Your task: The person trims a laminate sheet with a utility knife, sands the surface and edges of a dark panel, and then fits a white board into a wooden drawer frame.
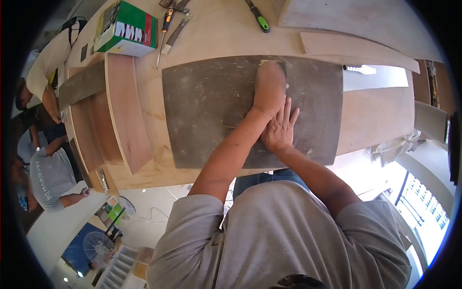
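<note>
Head view: we have both hands over a dark panel (207, 111), which lies flat on the table (216, 41) right before us, its face scuffed with pale marks. Our right hand (279, 132) rests on the panel with its fingers spread, close by the left wrist; we cannot tell whether the two touch. Our left hand (270, 86) is farther forward, near the panel's far edge; it is blurred, and we cannot tell whether it is pressed together or pinching something. Past the panel's far left corner we see a screwdriver (168, 20) with an orange handle, a flat tool (177, 32) beside it and a green box (126, 31). Beyond the far edge lies a green-handled tool (262, 23). To our left are boards (127, 106) and a co-worker (50, 176) in grey; to our right, a plank (356, 48) and a white sheet (385, 79).
</note>
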A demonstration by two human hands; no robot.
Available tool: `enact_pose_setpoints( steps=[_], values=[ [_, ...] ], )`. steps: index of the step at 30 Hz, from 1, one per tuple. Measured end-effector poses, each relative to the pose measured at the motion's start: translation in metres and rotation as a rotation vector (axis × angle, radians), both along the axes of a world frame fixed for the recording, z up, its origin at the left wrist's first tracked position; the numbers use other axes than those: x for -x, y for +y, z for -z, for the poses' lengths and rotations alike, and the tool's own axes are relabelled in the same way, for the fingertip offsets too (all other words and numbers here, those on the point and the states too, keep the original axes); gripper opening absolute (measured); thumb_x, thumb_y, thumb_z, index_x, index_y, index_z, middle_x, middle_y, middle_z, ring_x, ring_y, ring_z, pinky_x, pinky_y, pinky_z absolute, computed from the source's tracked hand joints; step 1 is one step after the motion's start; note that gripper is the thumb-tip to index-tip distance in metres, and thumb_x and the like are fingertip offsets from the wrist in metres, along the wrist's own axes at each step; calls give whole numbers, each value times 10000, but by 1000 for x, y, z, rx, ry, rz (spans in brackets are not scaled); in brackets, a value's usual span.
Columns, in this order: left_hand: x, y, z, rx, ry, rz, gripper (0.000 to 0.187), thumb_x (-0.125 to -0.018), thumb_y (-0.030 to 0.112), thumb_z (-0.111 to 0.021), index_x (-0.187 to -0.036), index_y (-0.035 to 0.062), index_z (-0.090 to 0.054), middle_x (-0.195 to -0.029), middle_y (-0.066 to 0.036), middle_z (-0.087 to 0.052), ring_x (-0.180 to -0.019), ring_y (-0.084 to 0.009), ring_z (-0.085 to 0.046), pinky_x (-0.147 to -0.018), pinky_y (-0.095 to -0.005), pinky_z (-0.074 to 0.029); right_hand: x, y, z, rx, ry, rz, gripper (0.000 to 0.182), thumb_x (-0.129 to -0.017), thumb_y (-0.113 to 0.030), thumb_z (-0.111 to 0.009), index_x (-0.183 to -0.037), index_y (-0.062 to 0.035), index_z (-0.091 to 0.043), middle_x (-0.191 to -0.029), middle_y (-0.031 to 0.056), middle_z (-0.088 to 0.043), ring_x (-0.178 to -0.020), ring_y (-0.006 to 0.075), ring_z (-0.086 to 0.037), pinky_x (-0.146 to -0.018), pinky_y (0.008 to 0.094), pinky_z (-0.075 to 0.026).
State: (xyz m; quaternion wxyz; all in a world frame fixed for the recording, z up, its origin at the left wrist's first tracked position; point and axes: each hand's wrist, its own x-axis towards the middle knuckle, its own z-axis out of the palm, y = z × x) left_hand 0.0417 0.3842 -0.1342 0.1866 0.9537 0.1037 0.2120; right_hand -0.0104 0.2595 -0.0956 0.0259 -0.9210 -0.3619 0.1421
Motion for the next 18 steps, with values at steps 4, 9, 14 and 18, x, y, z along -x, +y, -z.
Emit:
enact_pose_setpoints(
  steps=[4,9,14,18],
  values=[
    [38,68,-16,-164,76,181,449,-848,173,-748,-1274,68,-654,-1392,-140,-632,-1379,-314,-532,-1150,-541,-392,19,-6,-5,-77,139,53,846,-1007,-464,-484,-1575,103,-216,-1671,318,-118,-1563,495,-48,-1197,723,-37],
    [53,78,-10,-132,168,-376,407,-905,97,-658,-1304,36,-607,-1448,-185,-572,-1429,-358,-462,-1152,-600,-351,17,-16,-2,-201,213,71,831,-1018,-438,-476,-1573,115,-197,-1672,322,-111,-1570,483,-32,-1210,695,4],
    [66,-8,-50,377,41,35,339,-927,214,-713,-1197,12,-677,-1187,-201,-713,-1127,-348,-689,-994,-458,-535,7,-36,1,-662,346,153,834,-1048,-435,-444,-1595,106,-122,-1670,336,-110,-1572,469,-81,-1242,613,-38],
    [72,-12,-103,1319,56,-373,297,-926,225,-736,-1120,2,-712,-983,-107,-737,-859,-200,-699,-758,-316,-561,-11,-38,-48,-1087,616,261,909,-1041,-479,-519,-1604,97,-99,-1666,337,-147,-1556,456,-182,-1252,454,-182]
  ],
)
